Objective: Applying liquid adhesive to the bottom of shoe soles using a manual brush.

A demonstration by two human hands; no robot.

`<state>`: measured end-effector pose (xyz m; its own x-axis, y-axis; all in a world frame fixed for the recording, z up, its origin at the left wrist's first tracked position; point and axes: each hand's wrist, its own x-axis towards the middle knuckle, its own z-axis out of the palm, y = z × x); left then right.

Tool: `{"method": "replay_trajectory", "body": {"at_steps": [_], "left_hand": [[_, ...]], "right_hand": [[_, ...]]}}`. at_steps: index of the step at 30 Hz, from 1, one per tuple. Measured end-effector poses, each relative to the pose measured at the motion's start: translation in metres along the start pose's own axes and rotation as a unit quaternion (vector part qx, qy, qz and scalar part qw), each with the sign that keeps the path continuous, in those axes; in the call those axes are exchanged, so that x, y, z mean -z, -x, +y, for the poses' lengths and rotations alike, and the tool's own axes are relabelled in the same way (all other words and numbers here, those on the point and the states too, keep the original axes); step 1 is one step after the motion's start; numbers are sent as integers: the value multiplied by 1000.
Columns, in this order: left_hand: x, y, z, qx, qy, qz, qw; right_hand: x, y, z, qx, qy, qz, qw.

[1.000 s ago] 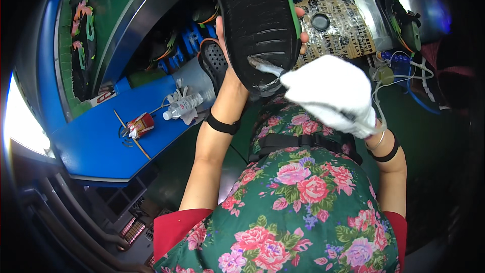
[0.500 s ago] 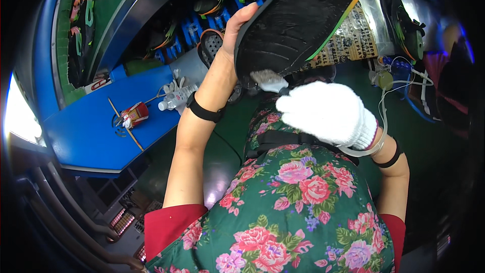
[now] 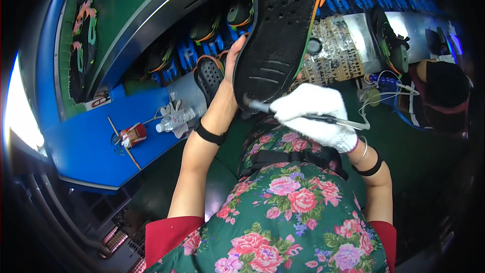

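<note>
A black shoe sole [image 3: 270, 45] with holes across its forefoot and an orange and green edge stands tilted up in front of me. My bare left hand [image 3: 234, 58] grips its left side, with most of the fingers hidden behind it. In a white knitted glove, my right hand [image 3: 316, 108] is closed round a brush [image 3: 260, 106]. The brush's pale bristle end meets the sole's heel, slightly smeared by motion. Its dark handle passes through the glove, and a thin pale tube trails from the handle's rear end.
On the blue side table [image 3: 81, 154] are a red tin [image 3: 133, 135], a stick [image 3: 124, 141] and a clear bottle [image 3: 177, 120]. Another perforated sole [image 3: 209, 76] lies beside my left forearm. Beyond stand blue racks [image 3: 187, 55] with shoe parts, cardboard [image 3: 336, 45] and another person [image 3: 444, 91].
The sole has turned more upright and swung left, showing more of its holed forefoot. My gloved hand has shifted slightly left and turned, exposing the brush handle. The view has shifted too.
</note>
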<state>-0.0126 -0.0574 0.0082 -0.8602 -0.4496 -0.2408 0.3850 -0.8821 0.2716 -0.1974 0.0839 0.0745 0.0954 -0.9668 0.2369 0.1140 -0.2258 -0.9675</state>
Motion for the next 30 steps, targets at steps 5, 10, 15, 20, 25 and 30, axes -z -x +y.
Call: {"method": "replay_trajectory", "body": {"at_steps": [5, 10, 15, 20, 25, 30], "left_hand": [[-24, 6, -7, 14, 123, -11, 992], [-22, 15, -21, 16, 215, 60, 975], [-24, 20, -36, 64, 82, -23, 994], [-22, 25, -28, 3, 171, 17, 985], [-29, 14, -3, -8, 105, 20, 994], [-10, -3, 20, -31, -97, 5, 995]], "right_hand": [[29, -13, -18, 34, 57, 29, 997], [64, -45, -31, 203, 326, 18, 923], [91, -68, -32, 267, 462, 82, 842], [38, -29, -27, 223, 488, -37, 843], [-2, 1, -23, 183, 160, -133, 961], [7, -16, -18, 153, 193, -67, 967]]}}
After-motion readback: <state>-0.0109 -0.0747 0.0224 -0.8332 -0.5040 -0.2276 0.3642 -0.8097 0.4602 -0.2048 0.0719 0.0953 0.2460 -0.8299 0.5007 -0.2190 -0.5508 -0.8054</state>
